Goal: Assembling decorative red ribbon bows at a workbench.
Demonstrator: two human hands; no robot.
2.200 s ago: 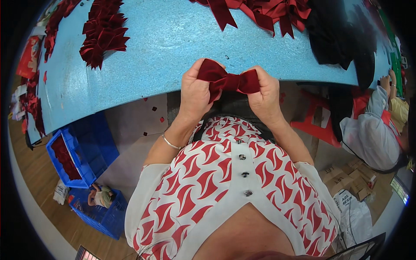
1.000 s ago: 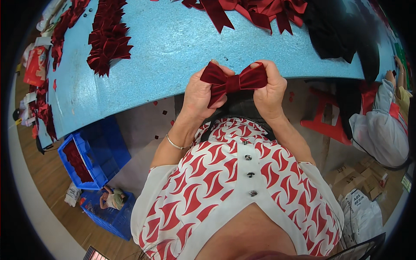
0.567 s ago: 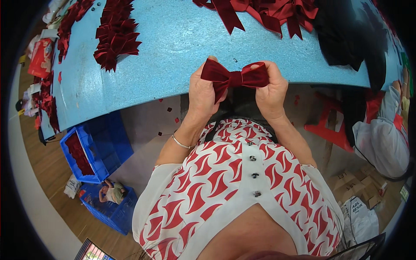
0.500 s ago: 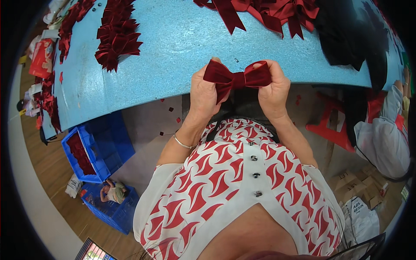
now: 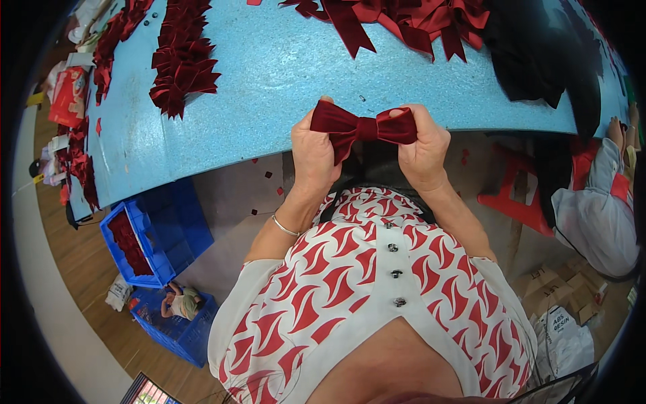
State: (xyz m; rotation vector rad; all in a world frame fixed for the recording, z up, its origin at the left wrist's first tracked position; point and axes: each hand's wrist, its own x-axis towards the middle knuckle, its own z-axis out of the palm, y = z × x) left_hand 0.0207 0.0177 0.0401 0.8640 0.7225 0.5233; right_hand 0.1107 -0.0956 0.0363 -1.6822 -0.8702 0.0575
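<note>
Head camera: the left hand (image 5: 313,155) and right hand (image 5: 424,148) pinch a dark red bow (image 5: 367,128) by its ends, near the blue surface's (image 5: 282,81) front edge. More red ribbons (image 5: 182,67) lie on it. Lower left, a blue bin (image 5: 156,259) holds dark red cloth (image 5: 128,244) near brown floor (image 5: 77,269).

The bench (image 5: 282,77) is bare from the ribbon row (image 5: 183,67) on the left to the black cloth (image 5: 526,64) on the right, so a hand can cross this middle strip, past one dark bit (image 5: 362,99) just beyond the bow (image 5: 367,127). The ribbon pile (image 5: 420,23) bars the far middle, its tails pointing nearer. The left grip (image 5: 314,153) and right grip (image 5: 425,146) cover the bow's ends; its knot stays reachable between them. Below the near edge, a crate (image 5: 185,219) on the left and a stool (image 5: 528,205) on the right obstruct.
</note>
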